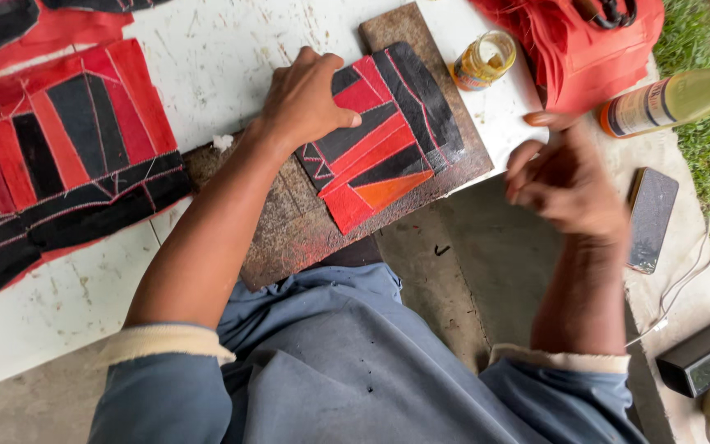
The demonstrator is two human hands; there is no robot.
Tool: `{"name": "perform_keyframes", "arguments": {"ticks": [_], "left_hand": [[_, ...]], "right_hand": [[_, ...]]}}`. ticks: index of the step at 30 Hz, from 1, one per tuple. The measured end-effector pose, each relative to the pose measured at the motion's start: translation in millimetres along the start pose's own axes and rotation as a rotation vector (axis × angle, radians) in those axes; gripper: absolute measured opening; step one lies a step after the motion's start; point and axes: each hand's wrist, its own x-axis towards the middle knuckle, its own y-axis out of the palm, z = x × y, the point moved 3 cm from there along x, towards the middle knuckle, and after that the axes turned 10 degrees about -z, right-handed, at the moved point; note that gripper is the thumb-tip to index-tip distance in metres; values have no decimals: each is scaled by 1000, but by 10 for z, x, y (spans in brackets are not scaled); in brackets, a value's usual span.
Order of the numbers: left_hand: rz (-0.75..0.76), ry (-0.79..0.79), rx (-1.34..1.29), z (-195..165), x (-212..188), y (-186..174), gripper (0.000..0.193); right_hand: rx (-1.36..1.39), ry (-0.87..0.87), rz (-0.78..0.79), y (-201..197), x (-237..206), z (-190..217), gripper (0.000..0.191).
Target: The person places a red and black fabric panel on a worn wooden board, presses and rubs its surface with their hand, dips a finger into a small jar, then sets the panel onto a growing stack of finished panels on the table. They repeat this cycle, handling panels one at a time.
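Now the left hand (306,99) presses flat on the red-and-black patchwork piece (384,136), whose long axis runs diagonally toward the half-curled, empty right hand (564,177).

Left hand (306,99): flat on a red-and-black patchwork (384,136), pressing its left edge against a worn board (289,238). Right hand (564,177): raised off the table (223,49), fingers loosely curled (blurred, nothing seen in it). Jar (484,59) just beyond the board; bottle (671,100) and phone (651,218) to the right. Larger patchwork (59,156) at left.
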Motion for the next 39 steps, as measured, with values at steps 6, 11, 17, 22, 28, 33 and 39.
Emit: {"name": "perform_keyframes", "arguments": {"ticks": [6, 11, 17, 22, 28, 33, 39], "left_hand": [[59, -31, 11, 2, 46, 157, 92], [57, 13, 53, 48, 118, 216, 86], [32, 67, 30, 89, 130, 238, 84], [0, 99, -11, 108, 219, 267, 77], [-111, 172, -84, -3, 346, 290, 80], [-25, 78, 16, -99, 395, 309, 68], [-131, 203, -55, -127, 540, 372, 59]], "right_hand": [[42, 377, -14, 336, -59, -724, 102], [-303, 389, 202, 1274, -242, -578, 105], [-305, 420, -13, 1277, -151, -316, 105], [-481, 225, 230, 1611, -249, -333, 93], [-700, 295, 135, 1750, -236, -349, 99], [-746, 169, 259, 1926, -323, -503, 92], [-836, 248, 189, 1784, -340, -391, 76]]}}
